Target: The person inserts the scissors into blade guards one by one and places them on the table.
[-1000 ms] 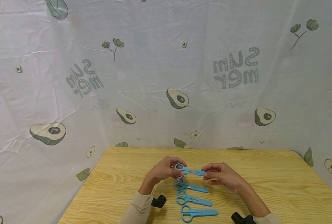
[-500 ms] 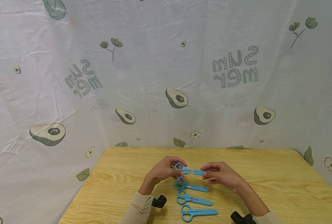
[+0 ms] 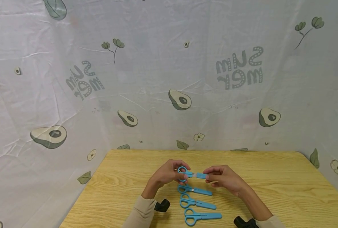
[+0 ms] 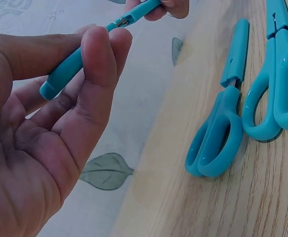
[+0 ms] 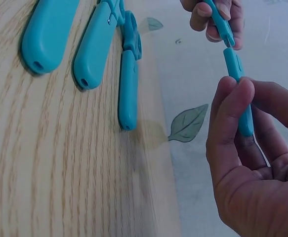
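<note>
My left hand (image 3: 165, 174) pinches a pair of light blue scissors (image 3: 189, 174) by the finger loops, between thumb and fingers. Facing it, my right hand (image 3: 227, 180) pinches the matching blue blade cover (image 3: 201, 175) near its closed end. The blades are mostly inside the cover, and a short strip of metal shows between cover and handles. In the right wrist view the held cover (image 5: 231, 60) sits in line with the scissors (image 5: 222, 22). Both hands are raised over the table, beyond a row of covered scissors.
Three more blue scissors lie in a column on the wooden table (image 3: 123, 190), the nearest one (image 3: 208, 216) fully sheathed. The farthest pair (image 4: 214, 133) shows a bit of metal at its cover. Behind the table hangs a patterned sheet (image 3: 151, 79).
My right hand has moved slightly left with the cover, and the bare metal strip between it and the handles has grown shorter. My left hand has stayed nearly still.
</note>
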Motion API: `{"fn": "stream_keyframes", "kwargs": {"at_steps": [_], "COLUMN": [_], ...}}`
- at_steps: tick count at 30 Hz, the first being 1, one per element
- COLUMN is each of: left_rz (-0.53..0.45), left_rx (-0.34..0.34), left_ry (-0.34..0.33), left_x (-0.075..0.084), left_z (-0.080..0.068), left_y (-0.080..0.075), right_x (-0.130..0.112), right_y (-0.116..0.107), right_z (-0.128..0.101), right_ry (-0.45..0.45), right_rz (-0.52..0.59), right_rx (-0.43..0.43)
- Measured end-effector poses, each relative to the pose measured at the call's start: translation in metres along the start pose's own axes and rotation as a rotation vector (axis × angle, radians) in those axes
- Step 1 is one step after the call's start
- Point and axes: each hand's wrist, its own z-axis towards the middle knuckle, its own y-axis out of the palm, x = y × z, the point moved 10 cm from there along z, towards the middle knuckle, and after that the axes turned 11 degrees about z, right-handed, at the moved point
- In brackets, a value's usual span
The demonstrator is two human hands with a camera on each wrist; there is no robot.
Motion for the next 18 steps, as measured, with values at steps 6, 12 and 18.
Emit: {"fn": "stream_keyframes", "kwargs": {"at_steps": [6,12,18], "left_rz": [0.011,0.037,0.067], "left_rx": [-0.016,-0.017,-0.014], "left_ry": [0.013,0.014,0.010], "left_x": [0.0028,0.0039,0.0035], "left_z": [-0.0014,-0.0021,-0.0016], "left_y": [0.0006,0.0010,0.0031], "right_x": [-0.0029,-0.0044,-0.0027], "right_y": [0.0028,0.0041,0.0067], "right_z": [-0.0023,-0.0027,-0.0019], "right_ry": [-0.017,-0.026,-0.021], "right_rz": [-0.013,-0.028,-0.032], "right_rx": [-0.011,-0.017,-0.023]}}
